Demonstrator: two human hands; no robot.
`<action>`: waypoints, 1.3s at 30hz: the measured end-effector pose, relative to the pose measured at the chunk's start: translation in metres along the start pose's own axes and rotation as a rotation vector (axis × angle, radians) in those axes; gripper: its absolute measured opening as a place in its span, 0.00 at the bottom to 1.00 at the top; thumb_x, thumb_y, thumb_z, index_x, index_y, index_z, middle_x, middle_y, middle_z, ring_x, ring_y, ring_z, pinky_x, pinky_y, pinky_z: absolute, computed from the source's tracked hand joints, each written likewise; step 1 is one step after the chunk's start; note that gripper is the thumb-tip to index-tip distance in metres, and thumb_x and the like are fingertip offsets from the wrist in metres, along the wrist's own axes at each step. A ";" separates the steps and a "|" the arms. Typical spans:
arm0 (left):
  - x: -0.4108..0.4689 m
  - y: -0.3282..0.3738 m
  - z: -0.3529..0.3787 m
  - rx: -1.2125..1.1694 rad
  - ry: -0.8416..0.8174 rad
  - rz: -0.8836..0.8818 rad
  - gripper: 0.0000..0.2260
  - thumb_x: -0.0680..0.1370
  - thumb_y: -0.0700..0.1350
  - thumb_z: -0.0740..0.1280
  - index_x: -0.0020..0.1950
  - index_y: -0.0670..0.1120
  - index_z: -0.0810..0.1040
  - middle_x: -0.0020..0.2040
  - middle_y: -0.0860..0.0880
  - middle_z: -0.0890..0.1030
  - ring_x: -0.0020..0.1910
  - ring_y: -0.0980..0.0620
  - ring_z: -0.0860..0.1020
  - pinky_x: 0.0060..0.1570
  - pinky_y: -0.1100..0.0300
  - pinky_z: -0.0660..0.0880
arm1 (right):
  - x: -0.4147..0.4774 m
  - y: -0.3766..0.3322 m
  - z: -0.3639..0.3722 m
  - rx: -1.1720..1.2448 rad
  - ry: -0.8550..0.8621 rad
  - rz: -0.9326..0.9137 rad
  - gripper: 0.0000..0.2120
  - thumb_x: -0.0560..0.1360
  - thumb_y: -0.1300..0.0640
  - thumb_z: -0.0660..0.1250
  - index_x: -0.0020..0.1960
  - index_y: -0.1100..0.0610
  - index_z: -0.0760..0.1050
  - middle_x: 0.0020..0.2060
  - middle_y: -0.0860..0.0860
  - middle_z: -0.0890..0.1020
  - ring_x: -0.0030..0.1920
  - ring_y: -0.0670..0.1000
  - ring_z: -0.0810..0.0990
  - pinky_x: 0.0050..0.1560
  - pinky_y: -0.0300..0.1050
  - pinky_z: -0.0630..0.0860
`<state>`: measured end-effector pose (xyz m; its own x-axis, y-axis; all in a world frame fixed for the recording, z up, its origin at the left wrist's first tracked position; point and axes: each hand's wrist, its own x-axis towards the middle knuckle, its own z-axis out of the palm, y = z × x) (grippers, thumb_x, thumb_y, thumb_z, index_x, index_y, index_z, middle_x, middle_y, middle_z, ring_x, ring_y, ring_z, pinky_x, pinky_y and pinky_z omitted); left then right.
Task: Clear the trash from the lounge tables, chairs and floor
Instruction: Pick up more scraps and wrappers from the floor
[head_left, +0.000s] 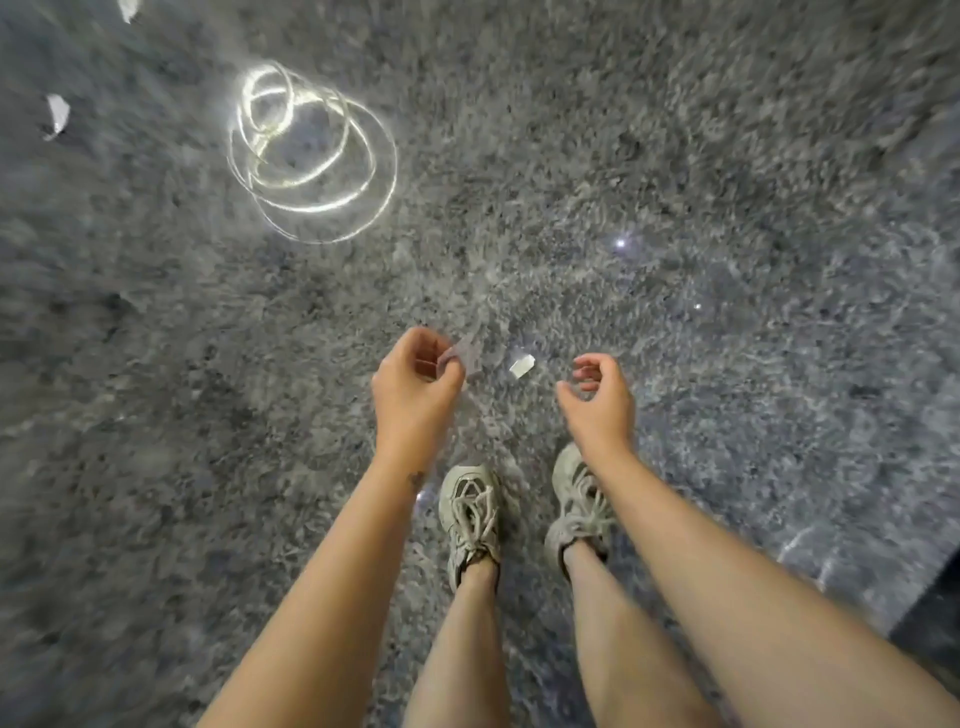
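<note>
**Between the hands, one white scrap waits on the floor**

Down on the speckled grey polished stone floor (675, 156), just beyond the toes of the pale laced trainers (470, 514), lies a small white rectangular scrap of paper (522, 365). It sits between the two hands in the picture, to the right of the left hand (415, 379) and to the left of the right hand (597, 395). Its long axis slants from near-left to far-right.

The left hand pinches a pale translucent scrap of wrapper (464, 357) at its fingertips, so it is taken. The right hand is loosely curled around nothing, thumb and fingers a little apart. Neither hand looks clearly nearer to the white scrap, but the right one is free and seems the better choice. It would have to drop well down to the floor and move a little left to reach the scrap.

Far off to the left, well apart from the hands, lie two more white paper bits: one at the left edge (57, 114) and one at the top edge (127, 8). A bright looped reflection of ceiling lights (311, 156) shines on the floor between them and the feet.

No bin, bag or other container is in view, so where the held wrapper will go cannot be told.
</note>
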<state>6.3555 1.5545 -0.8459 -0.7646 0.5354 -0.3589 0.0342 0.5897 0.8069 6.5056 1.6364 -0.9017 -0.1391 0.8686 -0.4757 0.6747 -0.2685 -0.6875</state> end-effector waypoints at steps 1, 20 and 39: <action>0.011 -0.010 0.014 -0.007 -0.001 -0.009 0.11 0.72 0.38 0.66 0.34 0.52 0.71 0.30 0.57 0.74 0.28 0.65 0.70 0.30 0.73 0.66 | 0.015 0.012 0.010 -0.043 -0.015 -0.001 0.12 0.71 0.62 0.70 0.50 0.54 0.70 0.43 0.48 0.74 0.45 0.49 0.73 0.47 0.43 0.72; 0.083 -0.210 0.168 -0.084 0.069 -0.304 0.06 0.72 0.37 0.65 0.37 0.47 0.73 0.33 0.54 0.75 0.32 0.59 0.71 0.37 0.63 0.71 | 0.171 0.181 0.163 -0.881 -0.114 -0.189 0.19 0.70 0.50 0.71 0.57 0.50 0.69 0.55 0.50 0.77 0.58 0.54 0.72 0.56 0.51 0.61; 0.112 0.004 0.059 -0.140 0.115 -0.112 0.10 0.74 0.40 0.68 0.37 0.53 0.73 0.34 0.57 0.77 0.32 0.63 0.74 0.35 0.66 0.73 | 0.122 -0.105 0.042 -0.003 -0.219 -0.423 0.11 0.70 0.58 0.72 0.38 0.46 0.71 0.33 0.39 0.77 0.38 0.39 0.77 0.51 0.54 0.75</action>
<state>6.3077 1.6527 -0.9110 -0.8271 0.3940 -0.4009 -0.1392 0.5475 0.8251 6.3876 1.7534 -0.9103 -0.5516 0.7930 -0.2586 0.5276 0.0916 -0.8446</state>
